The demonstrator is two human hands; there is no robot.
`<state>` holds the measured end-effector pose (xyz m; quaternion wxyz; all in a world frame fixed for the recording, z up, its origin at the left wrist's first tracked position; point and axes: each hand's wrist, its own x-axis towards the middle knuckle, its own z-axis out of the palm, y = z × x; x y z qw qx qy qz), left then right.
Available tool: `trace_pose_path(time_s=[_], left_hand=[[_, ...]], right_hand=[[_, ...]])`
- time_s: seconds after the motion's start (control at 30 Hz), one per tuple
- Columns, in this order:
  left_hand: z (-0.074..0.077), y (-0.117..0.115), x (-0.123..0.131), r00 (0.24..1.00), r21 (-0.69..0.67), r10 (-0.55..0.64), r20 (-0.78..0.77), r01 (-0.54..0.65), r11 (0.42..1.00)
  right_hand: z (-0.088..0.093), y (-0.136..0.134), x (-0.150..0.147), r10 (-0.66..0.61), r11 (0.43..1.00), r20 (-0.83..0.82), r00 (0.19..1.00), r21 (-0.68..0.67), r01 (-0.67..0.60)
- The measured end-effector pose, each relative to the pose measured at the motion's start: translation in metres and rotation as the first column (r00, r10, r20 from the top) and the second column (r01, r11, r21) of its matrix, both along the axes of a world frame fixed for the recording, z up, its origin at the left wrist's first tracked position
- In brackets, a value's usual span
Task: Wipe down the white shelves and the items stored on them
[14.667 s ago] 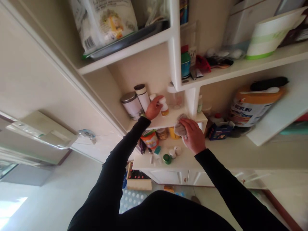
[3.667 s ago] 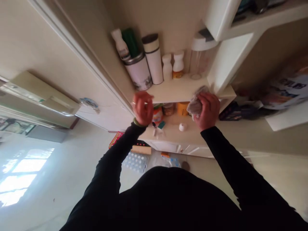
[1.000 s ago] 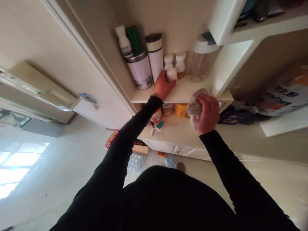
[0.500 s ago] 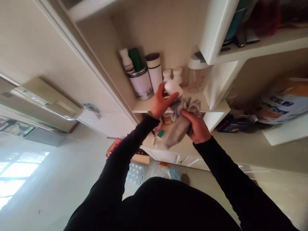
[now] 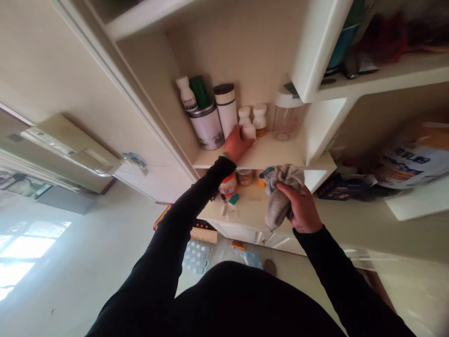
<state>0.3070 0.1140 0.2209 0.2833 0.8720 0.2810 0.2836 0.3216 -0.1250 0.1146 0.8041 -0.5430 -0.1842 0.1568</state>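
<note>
My left hand (image 5: 237, 144) is closed around a small white plastic bottle (image 5: 249, 132) at the front of the white shelf (image 5: 270, 152). Just behind it stand two similar bottles (image 5: 260, 120) (image 5: 244, 116). My right hand (image 5: 300, 207) grips a crumpled grey cloth (image 5: 279, 194) below the shelf's front edge, touching no shelf. Along the shelf's back are a white spray bottle (image 5: 186, 94), a green bottle (image 5: 199, 92), a metal-topped canister (image 5: 207, 127), a white flask (image 5: 225, 108) and a clear lidded jar (image 5: 287, 117).
Below, a lower shelf (image 5: 242, 213) holds an orange-labelled jar (image 5: 228, 185), a brown jar (image 5: 244, 177) and small items. A dark blue box (image 5: 342, 190) and a milk powder bag (image 5: 414, 164) lie to the right. A white door edge (image 5: 122, 93) runs along the left.
My left hand has brought the white bottle down onto the shelf beside the other bottles. My right hand has pulled the cloth lower and rightward, away from the shelf edge.
</note>
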Motion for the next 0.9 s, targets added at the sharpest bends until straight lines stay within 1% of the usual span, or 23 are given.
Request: trace_pose_path(time_s=[0.1,0.2,0.27,0.33,0.37,0.4,0.47,0.5,0.53,0.57,0.6,0.63,0.67,0.7,0.73,0.8,0.83,0.9], left_hand=[[0.000,-0.002,0.002,1.000,0.053,0.019,-0.008,-0.019,0.998],[-0.002,-0.003,0.007,0.999,0.064,0.033,-0.016,-0.032,0.997],[-0.003,-0.003,0.011,0.999,0.064,0.034,-0.022,-0.032,0.997],[-0.004,-0.006,0.010,0.998,0.072,0.058,-0.013,-0.057,0.996],[-0.005,-0.008,0.006,0.997,0.086,0.071,0.018,-0.072,0.994],[-0.008,-0.011,0.000,0.995,0.110,0.073,0.068,-0.080,0.991],[-0.019,-0.023,-0.020,0.980,0.170,0.028,0.197,-0.062,0.983],[-0.029,-0.031,-0.032,0.969,0.207,-0.030,0.243,-0.021,0.978],[-0.042,-0.039,-0.046,0.965,0.224,-0.089,0.245,0.032,0.974],[-0.059,-0.048,-0.059,0.970,0.218,-0.158,0.187,0.115,0.969],[-0.079,-0.057,-0.070,0.965,0.198,-0.250,0.078,0.231,0.953],[-0.100,-0.065,-0.079,0.942,0.157,-0.334,-0.042,0.337,0.928],[-0.122,-0.072,-0.085,0.908,0.083,-0.381,-0.175,0.399,0.913],[-0.144,-0.077,-0.087,0.878,0.009,-0.381,-0.290,0.401,0.916],[-0.164,-0.081,-0.087,0.859,-0.030,-0.369,-0.353,0.384,0.923],[-0.198,-0.084,-0.080,0.827,-0.085,-0.305,-0.473,0.302,0.950],[-0.212,-0.084,-0.075,0.812,-0.098,-0.280,-0.512,0.269,0.958],[-0.232,-0.080,-0.065,0.777,-0.116,-0.250,-0.577,0.224,0.968]], right_hand=[[-0.001,-0.008,0.001,-0.007,1.000,-0.131,0.991,-0.028,0.004],[-0.004,-0.016,0.003,-0.055,0.998,-0.140,0.989,-0.046,0.049],[-0.012,-0.020,0.005,-0.105,0.993,-0.133,0.985,-0.072,0.096],[-0.026,-0.024,0.006,-0.152,0.985,-0.145,0.978,-0.105,0.138],[-0.037,-0.026,0.007,-0.170,0.981,-0.145,0.975,-0.123,0.153],[-0.049,-0.029,0.007,-0.186,0.975,-0.129,0.974,-0.145,0.167],[-0.079,-0.034,0.006,-0.212,0.955,-0.011,0.977,-0.215,0.205],[-0.095,-0.037,0.005,-0.217,0.940,0.066,0.974,-0.256,0.227],[-0.112,-0.039,0.004,-0.217,0.924,0.132,0.967,-0.291,0.247],[-0.128,-0.041,0.002,-0.211,0.906,0.202,0.956,-0.327,0.269],[-0.144,-0.042,0.000,-0.198,0.886,0.272,0.942,-0.362,0.291],[-0.158,-0.043,-0.002,-0.182,0.866,0.335,0.924,-0.391,0.312],[-0.172,-0.042,-0.003,-0.162,0.846,0.394,0.905,-0.417,0.333],[-0.184,-0.041,-0.004,-0.135,0.825,0.454,0.881,-0.441,0.353],[-0.194,-0.039,-0.003,-0.103,0.806,0.503,0.858,-0.463,0.368],[-0.213,-0.034,-0.001,-0.050,0.782,0.548,0.835,-0.499,0.374],[-0.220,-0.032,0.001,-0.022,0.769,0.562,0.827,-0.518,0.373],[-0.234,-0.029,0.005,0.037,0.746,0.585,0.810,-0.555,0.367]])
